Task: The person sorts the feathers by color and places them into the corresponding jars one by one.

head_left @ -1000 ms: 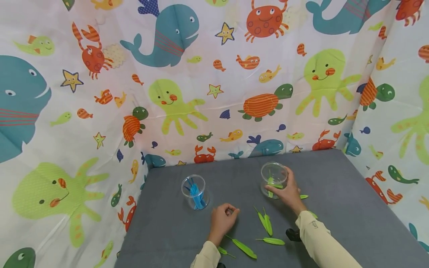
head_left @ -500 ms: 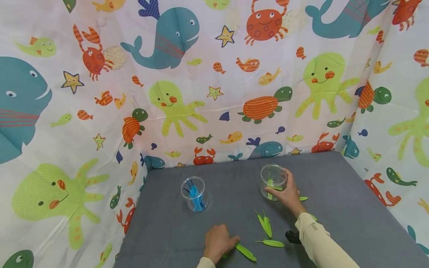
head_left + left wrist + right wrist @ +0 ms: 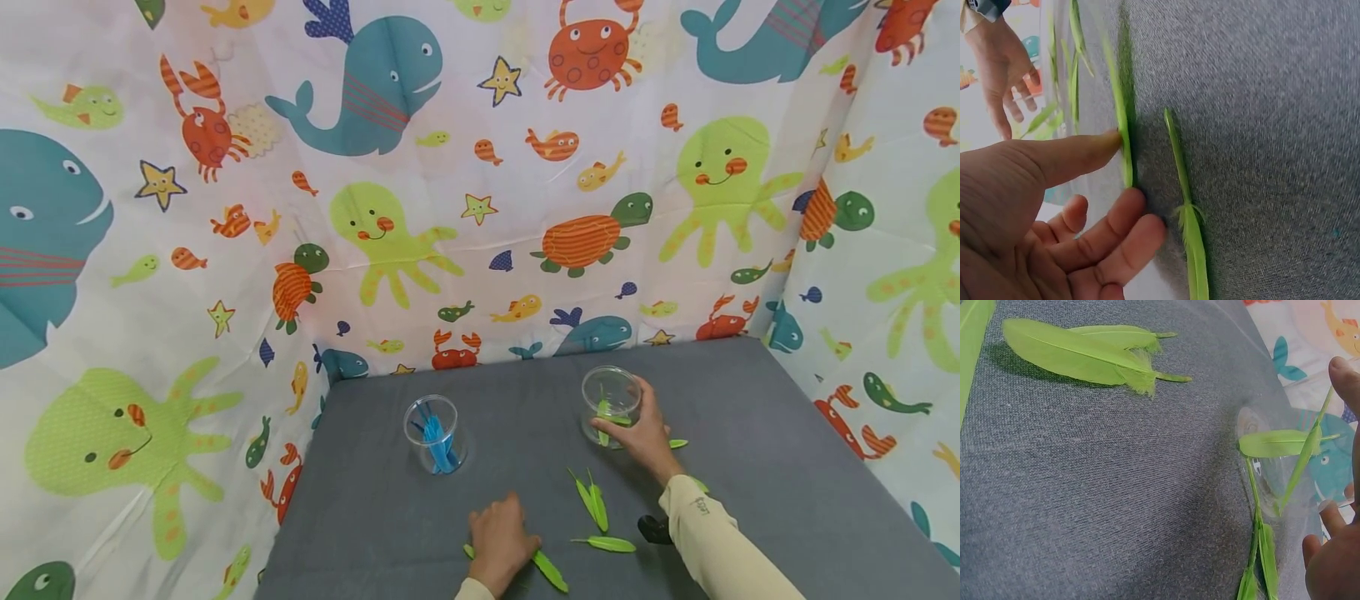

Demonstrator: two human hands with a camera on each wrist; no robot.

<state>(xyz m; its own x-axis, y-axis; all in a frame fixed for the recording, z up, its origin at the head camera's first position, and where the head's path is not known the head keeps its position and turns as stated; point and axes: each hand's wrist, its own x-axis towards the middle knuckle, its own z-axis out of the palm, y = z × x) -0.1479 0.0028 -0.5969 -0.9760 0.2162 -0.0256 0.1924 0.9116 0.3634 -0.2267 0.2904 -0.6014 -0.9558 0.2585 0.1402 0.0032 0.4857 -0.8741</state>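
Note:
My left hand (image 3: 498, 540) lies low on the grey cloth near the front edge. Its thumb (image 3: 1072, 156) touches a long green feather (image 3: 1124, 131) that lies flat, with the fingers (image 3: 1116, 231) just under the feather's end. A second green feather (image 3: 1186, 219) lies beside it. My right hand (image 3: 636, 432) grips a clear cup (image 3: 609, 390) holding green feathers (image 3: 1279, 442); the cup (image 3: 1272, 481) stands upright on the cloth.
A second clear cup (image 3: 435, 433) with blue feathers stands to the left. Loose green feathers lie between the hands (image 3: 592, 500) (image 3: 609, 544) and beside the right hand (image 3: 678, 443). Sea-animal curtains (image 3: 450, 208) wall in the grey table (image 3: 750, 433).
My left hand has drawn back from near the blue-feather cup to the front edge and come down on a green feather. The right hand has stayed on its cup.

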